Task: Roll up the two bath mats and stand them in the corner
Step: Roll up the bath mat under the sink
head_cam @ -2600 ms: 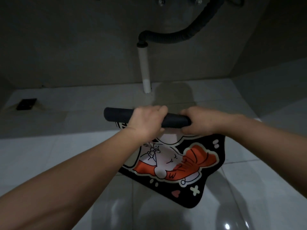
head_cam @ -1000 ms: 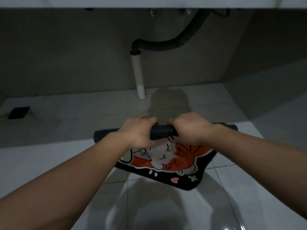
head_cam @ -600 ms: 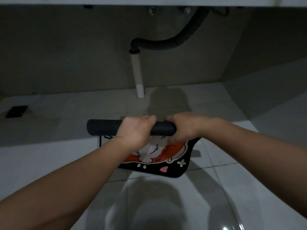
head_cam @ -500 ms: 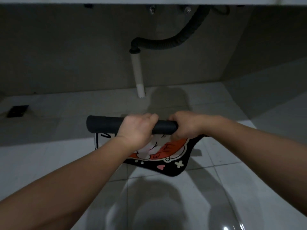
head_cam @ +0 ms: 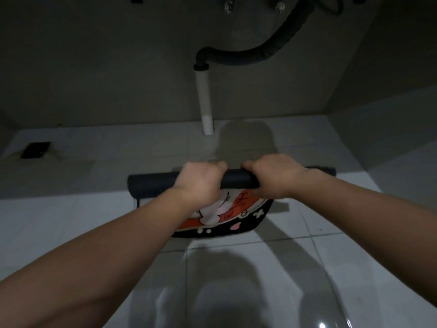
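Lying on the white tiled floor (head_cam: 71, 223) below a white drain pipe (head_cam: 205, 100), the bath mat (head_cam: 227, 209) was mostly rolled into a dark tube, with only a short printed flap left flat at the near side. The roll was gripped from above by the left hand (head_cam: 201, 183) and the right hand (head_cam: 274, 178), set side by side near its middle, fingers curled over it.

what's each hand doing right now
Left hand: closed on the rolled part of the bath mat.
Right hand: closed on the same roll.
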The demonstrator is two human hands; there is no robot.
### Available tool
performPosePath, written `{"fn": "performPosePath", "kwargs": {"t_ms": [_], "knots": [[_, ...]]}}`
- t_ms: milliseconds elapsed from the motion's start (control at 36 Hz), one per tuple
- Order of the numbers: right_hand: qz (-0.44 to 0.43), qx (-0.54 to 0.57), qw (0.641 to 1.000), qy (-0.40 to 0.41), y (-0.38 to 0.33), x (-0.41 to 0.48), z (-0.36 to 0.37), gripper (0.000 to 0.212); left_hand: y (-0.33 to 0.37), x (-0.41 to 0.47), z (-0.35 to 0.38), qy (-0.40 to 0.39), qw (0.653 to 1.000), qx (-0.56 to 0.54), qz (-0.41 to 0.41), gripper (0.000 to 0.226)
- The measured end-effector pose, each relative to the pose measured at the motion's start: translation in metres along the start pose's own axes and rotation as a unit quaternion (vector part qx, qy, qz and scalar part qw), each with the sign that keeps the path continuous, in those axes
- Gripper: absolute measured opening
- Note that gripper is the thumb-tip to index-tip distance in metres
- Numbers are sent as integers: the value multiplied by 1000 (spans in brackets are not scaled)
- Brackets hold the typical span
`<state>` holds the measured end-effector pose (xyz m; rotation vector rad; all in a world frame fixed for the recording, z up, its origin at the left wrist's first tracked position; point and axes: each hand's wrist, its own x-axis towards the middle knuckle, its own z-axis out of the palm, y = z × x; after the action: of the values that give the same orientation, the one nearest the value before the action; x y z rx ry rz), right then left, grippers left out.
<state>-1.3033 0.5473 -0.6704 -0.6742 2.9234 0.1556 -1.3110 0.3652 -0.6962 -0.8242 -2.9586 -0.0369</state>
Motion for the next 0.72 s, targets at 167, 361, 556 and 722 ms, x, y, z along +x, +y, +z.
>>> {"fn": "performPosePath", "kwargs": {"t_ms": [167, 361, 556, 722], "knots": [[57, 149, 981, -110, -1, 7, -2, 34, 6, -1, 1, 59, 997, 48, 32, 26], [-80, -148, 970, 175, -1, -3, 11, 23, -6, 8, -4, -125, 982, -136, -41, 44], [-101, -157, 966, 178, -6, -1, 16, 26, -4, 0, 8, -86, 981, -160, -62, 26], [17, 117, 986, -117, -5, 8, -7, 46, -1, -6, 16, 84, 995, 32, 34, 28]]}}
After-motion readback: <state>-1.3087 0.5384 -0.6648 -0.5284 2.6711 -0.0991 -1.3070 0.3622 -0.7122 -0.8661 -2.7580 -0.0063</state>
